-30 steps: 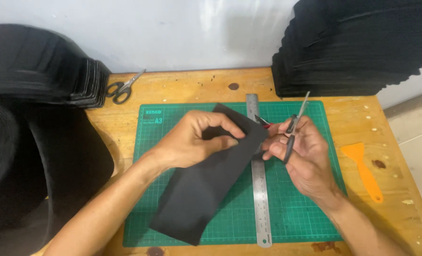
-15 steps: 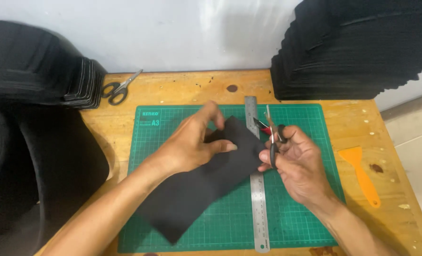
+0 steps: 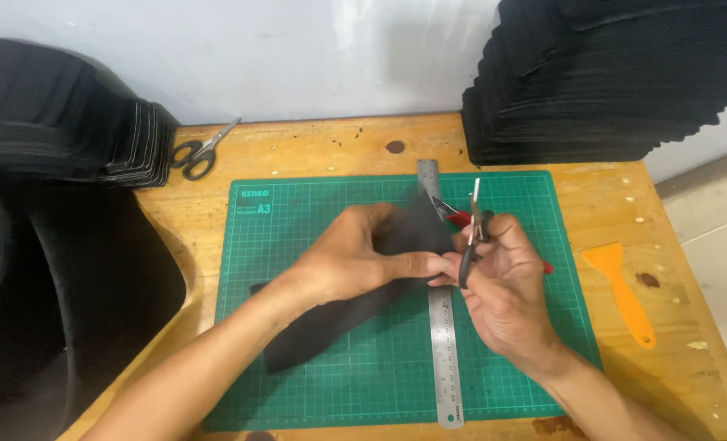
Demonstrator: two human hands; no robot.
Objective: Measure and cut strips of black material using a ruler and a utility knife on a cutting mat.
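My left hand (image 3: 363, 257) pinches the upper end of a long black fabric piece (image 3: 331, 322) that trails down-left over the green cutting mat (image 3: 298, 392). My right hand (image 3: 502, 286) grips small black-handled scissors (image 3: 471, 233), their blades pointing up beside the fabric's top edge. A red-handled tool (image 3: 460, 217) lies on the mat just behind the scissors, partly hidden by my right hand. A steel ruler (image 3: 443, 359) lies lengthwise on the mat under both hands.
A second pair of scissors (image 3: 200, 152) lies at the back left of the wooden table (image 3: 314, 151). An orange scraper (image 3: 620, 290) rests right of the mat. Tall stacks of black fabric stand at the back right (image 3: 616, 73) and left (image 3: 61, 122).
Both hands have drawn closer together over the ruler. The fabric's upper end is now bunched in my left hand, and the scissors have turned more upright beside it.
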